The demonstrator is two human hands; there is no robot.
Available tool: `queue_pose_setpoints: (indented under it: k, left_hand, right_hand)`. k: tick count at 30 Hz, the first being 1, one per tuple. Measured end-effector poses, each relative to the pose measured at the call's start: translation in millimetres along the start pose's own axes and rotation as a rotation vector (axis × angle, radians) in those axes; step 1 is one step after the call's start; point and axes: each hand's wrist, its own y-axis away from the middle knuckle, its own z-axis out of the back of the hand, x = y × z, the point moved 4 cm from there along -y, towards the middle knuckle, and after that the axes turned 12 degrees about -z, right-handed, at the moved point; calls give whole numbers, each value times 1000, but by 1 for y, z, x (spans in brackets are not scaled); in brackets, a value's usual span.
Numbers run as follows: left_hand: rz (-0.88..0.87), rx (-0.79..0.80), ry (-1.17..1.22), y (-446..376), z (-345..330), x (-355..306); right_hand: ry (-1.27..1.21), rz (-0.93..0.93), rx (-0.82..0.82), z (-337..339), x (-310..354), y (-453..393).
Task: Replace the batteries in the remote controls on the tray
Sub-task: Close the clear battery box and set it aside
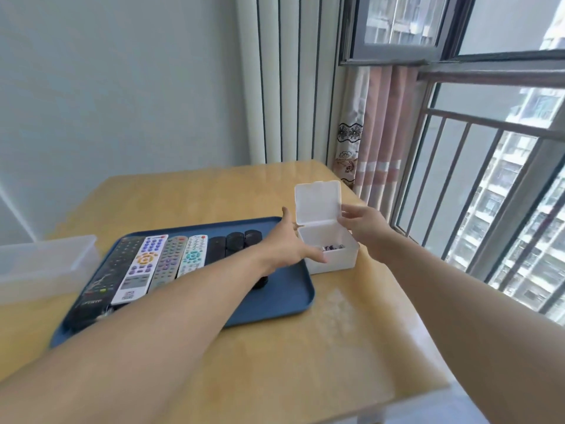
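A blue tray (284,296) on the wooden table holds several remote controls in a row: a long black one (104,280), a white one (140,267), a grey one (168,261), a white and teal one (192,255) and black ones (234,241). To the tray's right stands a small white box (333,258) with its hinged lid (318,201) raised and batteries (333,247) inside. My left hand (293,243) reaches across the tray with fingers spread against the box's left side. My right hand (363,223) touches the lid's right edge.
A translucent plastic bin (46,264) sits at the table's left edge. The window, its railing (477,154) and a curtain (376,130) run along the right side. Bare wooden tabletop (305,347) lies in front of the tray.
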Motion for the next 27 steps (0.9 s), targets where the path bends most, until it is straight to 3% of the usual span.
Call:
queue_pose_setpoints:
  k: [5, 12, 21, 25, 27]
  left_hand:
    - [-148, -73, -123, 6, -1, -10]
    - [-418, -16, -546, 20, -17, -9]
    - [-467, 29, -789, 25, -27, -5]
    - [-483, 4, -809, 27, -28, -4]
    - [-485, 18, -809, 26, -28, -4]
  right_hand:
    - [-58, 5, 53, 11, -7, 6]
    - [198, 132, 43, 20, -7, 19]
    - [617, 233, 8, 17, -10, 33]
    - [635, 220, -130, 12, -26, 33]
    - [568, 235, -122, 7, -26, 35]
